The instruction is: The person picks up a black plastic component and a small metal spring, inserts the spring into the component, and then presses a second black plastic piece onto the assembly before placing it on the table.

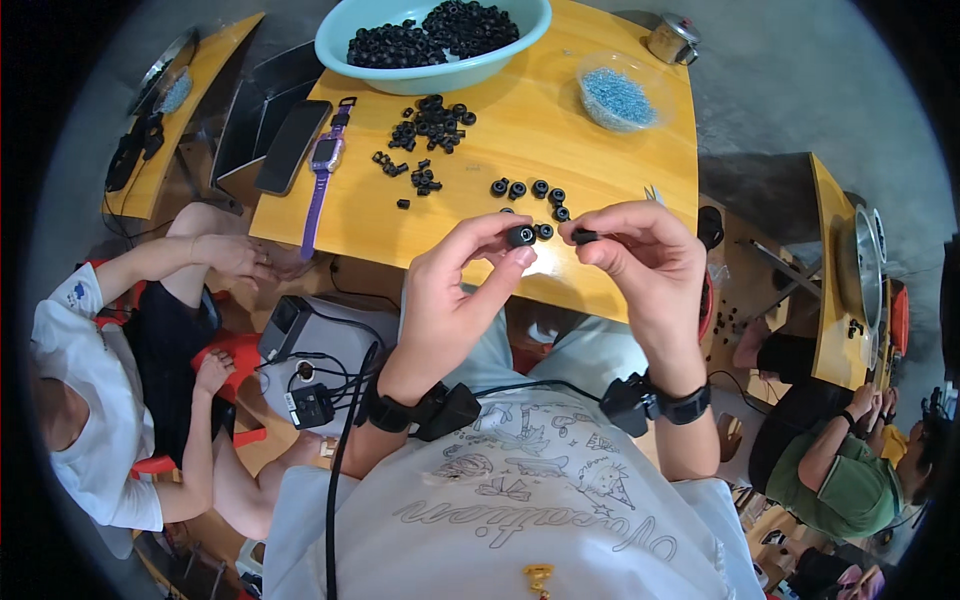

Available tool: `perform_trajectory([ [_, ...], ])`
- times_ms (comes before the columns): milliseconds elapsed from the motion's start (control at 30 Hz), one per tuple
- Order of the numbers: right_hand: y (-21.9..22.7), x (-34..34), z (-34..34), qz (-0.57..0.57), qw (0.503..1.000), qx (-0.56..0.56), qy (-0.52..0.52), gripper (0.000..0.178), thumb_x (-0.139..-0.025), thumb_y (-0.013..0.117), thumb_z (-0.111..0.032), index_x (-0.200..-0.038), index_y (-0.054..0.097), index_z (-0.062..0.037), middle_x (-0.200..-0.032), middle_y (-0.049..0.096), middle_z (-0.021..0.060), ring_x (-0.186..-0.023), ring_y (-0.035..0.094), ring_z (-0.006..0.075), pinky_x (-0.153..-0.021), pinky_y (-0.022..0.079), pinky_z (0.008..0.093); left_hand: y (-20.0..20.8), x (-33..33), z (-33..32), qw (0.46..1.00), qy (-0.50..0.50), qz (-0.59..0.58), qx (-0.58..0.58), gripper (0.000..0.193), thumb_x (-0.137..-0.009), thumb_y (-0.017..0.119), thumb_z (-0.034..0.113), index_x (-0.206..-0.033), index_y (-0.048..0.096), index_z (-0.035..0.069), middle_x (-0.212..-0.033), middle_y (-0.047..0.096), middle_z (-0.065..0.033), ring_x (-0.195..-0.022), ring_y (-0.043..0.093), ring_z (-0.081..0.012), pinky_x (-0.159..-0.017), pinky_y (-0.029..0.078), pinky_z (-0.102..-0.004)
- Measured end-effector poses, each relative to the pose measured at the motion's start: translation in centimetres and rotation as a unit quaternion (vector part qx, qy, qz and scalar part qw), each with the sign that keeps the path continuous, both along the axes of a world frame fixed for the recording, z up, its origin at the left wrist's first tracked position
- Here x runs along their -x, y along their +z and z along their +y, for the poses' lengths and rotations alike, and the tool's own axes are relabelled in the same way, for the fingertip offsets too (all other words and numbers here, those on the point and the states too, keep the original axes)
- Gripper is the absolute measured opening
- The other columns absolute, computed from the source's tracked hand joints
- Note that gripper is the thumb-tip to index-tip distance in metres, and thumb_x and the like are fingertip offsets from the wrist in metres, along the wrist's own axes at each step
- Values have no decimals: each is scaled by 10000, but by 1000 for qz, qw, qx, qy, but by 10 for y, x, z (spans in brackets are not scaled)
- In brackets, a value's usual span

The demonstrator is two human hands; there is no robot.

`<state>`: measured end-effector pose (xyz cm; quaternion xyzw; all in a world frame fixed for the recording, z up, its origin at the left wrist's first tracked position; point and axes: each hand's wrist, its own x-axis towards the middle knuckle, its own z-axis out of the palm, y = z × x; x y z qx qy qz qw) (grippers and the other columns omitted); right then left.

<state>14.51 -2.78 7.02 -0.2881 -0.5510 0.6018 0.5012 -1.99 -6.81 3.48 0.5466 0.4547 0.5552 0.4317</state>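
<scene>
Over the near edge of the yellow table (350, 225), my left hand (455, 290) pinches a black cylindrical part (521, 236) between thumb and fingertips. The part's round end, with a pale metal ring inside, faces up. A short gap to the right, my right hand (650, 265) is closed on a small black piece (584, 236), mostly hidden by the fingers. The two pieces are apart. Just beyond my fingertips several black round parts (540, 188) with ringed ends stand in a loose group. Small loose black pieces (435, 125) lie heaped farther left.
At the far edge is a light-blue basin (485, 75) of black parts; a clear bowl (618, 95) of bluish small pieces stands right. A phone (293, 147) and purple-strapped watch (325, 155) lie left. Cables and a grey box (330, 340) are below. People sit on both sides.
</scene>
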Motion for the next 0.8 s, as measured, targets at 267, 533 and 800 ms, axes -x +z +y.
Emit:
perform_trajectory([
  [267, -8, 8, -7, -14, 1000, 7, -18, 155, -761, 566, 110, -900, 568, 43, -857, 587, 82, -826, 590, 157, -745, 479, 262, 12, -6, 6, 992, 32, 86, -82, 231, -760, 601, 6, -986, 563, -21, -794, 614, -92, -716, 604, -148, -650, 473, -241],
  [533, -12, 8, -10, -118, 990, -10, -70, 166, -734, 605, 106, -879, 573, 31, -828, 598, 60, -798, 587, 126, -735, 463, 243, 0, -8, 7, 982, 58, 128, -130, 240, -746, 596, -7, -981, 554, -19, -808, 608, -112, -723, 616, -201, -620, 488, -279],
  [800, -16, 5, -9, -133, 987, -37, -80, 168, -706, 634, 91, -854, 595, 22, -829, 610, 70, -779, 580, 129, -730, 454, 249, -3, -8, 8, 980, 60, 135, -133, 245, -738, 601, -7, -978, 553, -18, -812, 606, -119, -727, 616, -218, -620, 485, -284],
])
